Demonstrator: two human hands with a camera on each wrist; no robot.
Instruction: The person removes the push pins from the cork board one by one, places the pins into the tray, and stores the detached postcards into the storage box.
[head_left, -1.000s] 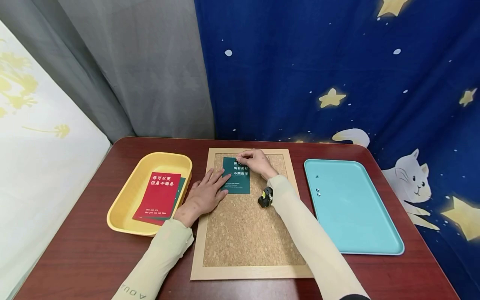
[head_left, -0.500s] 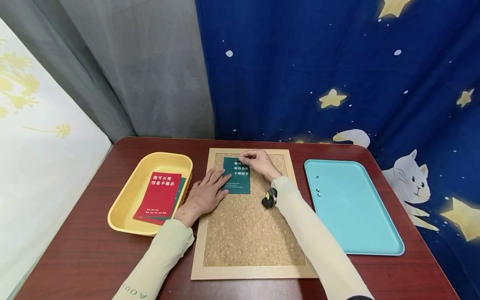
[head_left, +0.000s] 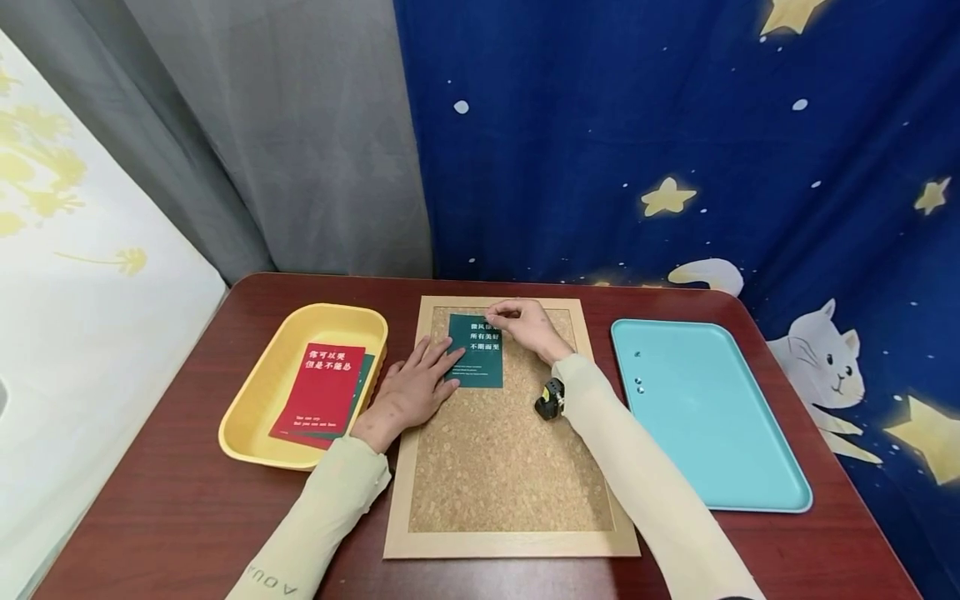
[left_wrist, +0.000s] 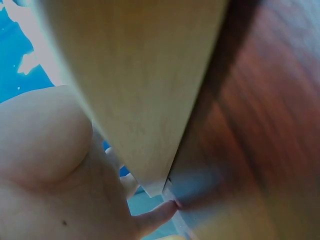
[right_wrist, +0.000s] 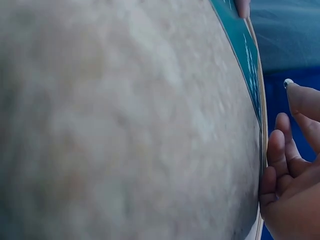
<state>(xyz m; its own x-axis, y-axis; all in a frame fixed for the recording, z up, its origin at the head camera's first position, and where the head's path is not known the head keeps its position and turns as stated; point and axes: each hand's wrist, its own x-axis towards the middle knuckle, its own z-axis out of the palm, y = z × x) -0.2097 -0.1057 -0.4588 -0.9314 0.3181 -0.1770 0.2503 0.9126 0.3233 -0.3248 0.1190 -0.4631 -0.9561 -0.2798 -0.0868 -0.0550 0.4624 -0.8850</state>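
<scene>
A dark green card (head_left: 480, 367) with white writing lies on the upper left of a cork board (head_left: 510, 467) in a pale wooden frame. My left hand (head_left: 416, 387) is spread flat, its fingertips resting on the card's left side. In the left wrist view, part of this hand (left_wrist: 55, 160) shows beside the wooden frame (left_wrist: 140, 75). At the card's top right corner, my right hand (head_left: 528, 327) pinches something tiny. The right wrist view shows a small shiny thumbtack (right_wrist: 288, 83) at the tip of a digit; its point is hidden.
On the left stands a yellow basin (head_left: 251, 412) with red cards (head_left: 322, 387) and a green card (head_left: 362, 392) inside. A turquoise tray (head_left: 720, 425) on the right holds a few small shiny tacks (head_left: 639, 385). Curtains hang behind the dark red table (head_left: 165, 500).
My right hand has slid a little to the right along the card's top edge, uncovering more of the writing. The left hand stays on the card.
</scene>
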